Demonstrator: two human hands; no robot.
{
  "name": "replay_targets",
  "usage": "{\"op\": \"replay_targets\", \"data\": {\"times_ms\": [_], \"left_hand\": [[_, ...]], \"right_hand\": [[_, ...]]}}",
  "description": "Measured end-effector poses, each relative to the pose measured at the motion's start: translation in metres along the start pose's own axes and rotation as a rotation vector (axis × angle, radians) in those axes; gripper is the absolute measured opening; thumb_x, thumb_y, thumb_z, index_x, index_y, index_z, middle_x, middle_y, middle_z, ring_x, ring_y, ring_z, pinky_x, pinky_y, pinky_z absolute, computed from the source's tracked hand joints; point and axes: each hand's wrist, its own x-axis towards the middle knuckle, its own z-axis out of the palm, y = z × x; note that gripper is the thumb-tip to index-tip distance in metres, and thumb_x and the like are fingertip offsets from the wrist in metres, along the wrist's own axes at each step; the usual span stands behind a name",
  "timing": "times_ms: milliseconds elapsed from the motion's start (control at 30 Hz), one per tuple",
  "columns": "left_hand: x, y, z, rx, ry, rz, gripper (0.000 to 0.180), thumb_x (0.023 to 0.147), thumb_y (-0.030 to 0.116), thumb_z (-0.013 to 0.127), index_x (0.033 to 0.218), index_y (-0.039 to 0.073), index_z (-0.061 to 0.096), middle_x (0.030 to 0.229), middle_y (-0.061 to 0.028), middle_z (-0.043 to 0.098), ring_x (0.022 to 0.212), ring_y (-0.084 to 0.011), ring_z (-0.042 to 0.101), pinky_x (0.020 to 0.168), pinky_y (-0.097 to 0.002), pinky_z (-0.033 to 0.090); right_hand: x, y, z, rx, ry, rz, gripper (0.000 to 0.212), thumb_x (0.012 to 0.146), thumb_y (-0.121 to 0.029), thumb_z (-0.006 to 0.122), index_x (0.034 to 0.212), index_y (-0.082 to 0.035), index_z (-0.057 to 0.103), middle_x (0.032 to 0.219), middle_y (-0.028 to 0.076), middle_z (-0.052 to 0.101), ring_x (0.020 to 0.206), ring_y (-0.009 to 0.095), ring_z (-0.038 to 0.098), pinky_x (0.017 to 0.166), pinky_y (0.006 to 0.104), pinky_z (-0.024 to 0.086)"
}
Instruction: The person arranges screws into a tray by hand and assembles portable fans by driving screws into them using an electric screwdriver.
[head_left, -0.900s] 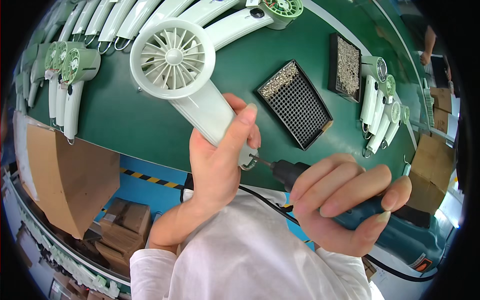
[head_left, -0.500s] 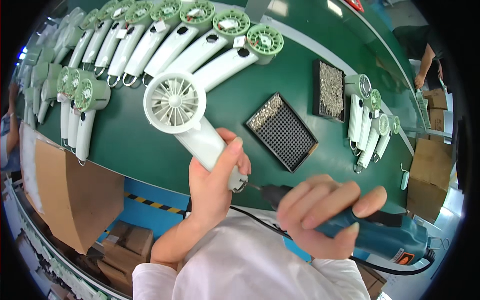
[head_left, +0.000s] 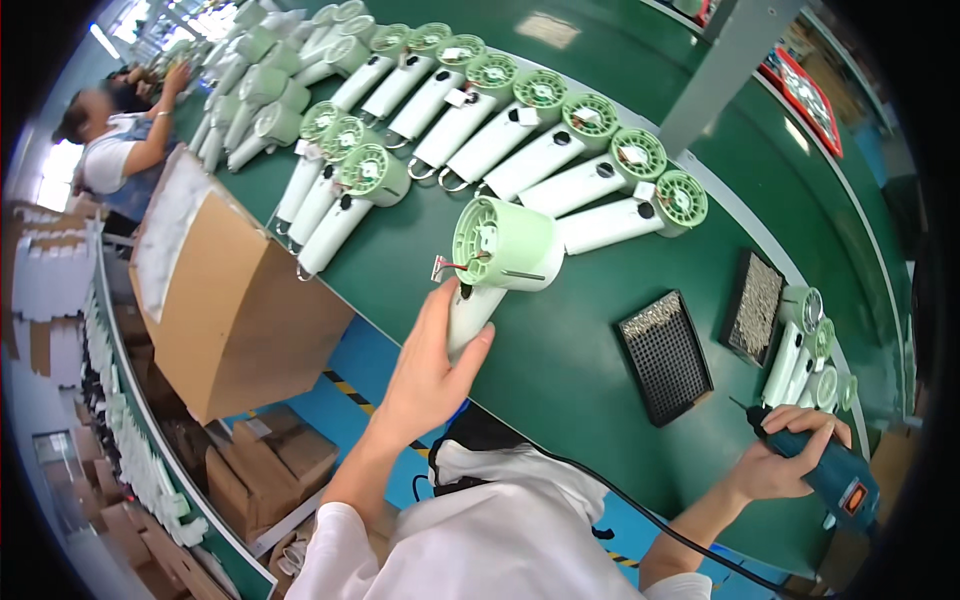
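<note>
"What's held there?"

"The left hand (head_left: 425, 375) grips a handheld fan (head_left: 530, 243) by its handle, over the tabletop (head_left: 565, 365), beside the row of fans (head_left: 540, 160). The right hand (head_left: 785, 462) clasps an electric screwdriver (head_left: 838, 475), well apart."

"Which step?"

"Placing the fan, I'd judge. That calls for a steady grip, minding the loose wires (head_left: 457, 266)."

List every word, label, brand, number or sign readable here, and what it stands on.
No words or numbers can be read.
Power screwdriver: orange label, print too small to read.
Lower cardboard box: pale patch, possibly a label, too blurred to read.
Held fan: no lettering visible.
Floor tape: yellow-and-black stripes, no words visible.
</note>
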Motion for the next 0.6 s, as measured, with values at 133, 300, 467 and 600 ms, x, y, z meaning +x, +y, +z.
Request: {"op": "replay_targets", "data": {"times_ms": [133, 300, 467, 600], "left_hand": [[0.006, -0.023, -0.034, 0.419, 0.138, 0.031, 0.052, 0.089, 0.01, 0.065, 0.133, -0.003, 0.042, 0.109, -0.0221, 0.054, 0.1, -0.0402, 0.055, 0.087, -0.0417, 0.045], [0.024, -0.048, -0.04, 0.512, 0.231, 0.06, 0.05, 0.086, 0.009, 0.068, 0.13, -0.003, 0.047, 0.112, -0.0249, 0.057, 0.103, -0.0426, 0.056, 0.086, -0.0445, 0.047], [0.023, -0.046, -0.054, 0.649, 0.258, 0.026, 0.046, 0.091, 0.012, 0.065, 0.131, -0.003, 0.05, 0.121, -0.0228, 0.057, 0.112, -0.0387, 0.054, 0.097, -0.0427, 0.042], [0.031, -0.02, -0.049, 0.747, 0.128, -0.041, 0.059, 0.096, 0.034, 0.058, 0.141, -0.002, 0.044, 0.128, -0.0311, 0.052, 0.118, -0.0444, 0.05, 0.099, -0.0489, 0.04]], "right_hand": [[-0.004, 0.019, -0.002, -0.106, 0.048, 0.097, 0.023, 0.094, -0.008, 0.052, 0.109, 0.005, 0.04, 0.062, 0.008, 0.047, 0.042, 0.018, 0.046, 0.044, 0.0296, 0.042], [0.0, 0.017, -0.015, -0.252, 0.098, 0.106, 0.027, 0.095, -0.008, 0.052, 0.114, 0.007, 0.039, 0.056, 0.007, 0.052, 0.046, 0.013, 0.05, 0.048, 0.0271, 0.043], [-0.004, 0.037, -0.012, -0.174, 0.047, 0.136, 0.023, 0.094, -0.01, 0.058, 0.111, -0.004, 0.042, 0.056, 0.004, 0.05, 0.043, 0.013, 0.05, 0.043, 0.0284, 0.043], [-0.009, 0.049, -0.03, -0.208, 0.009, 0.179, 0.024, 0.085, 0.006, 0.067, 0.105, -0.001, 0.054, 0.073, 0.0, 0.06, 0.062, 0.005, 0.056, 0.054, 0.0213, 0.045]]}}
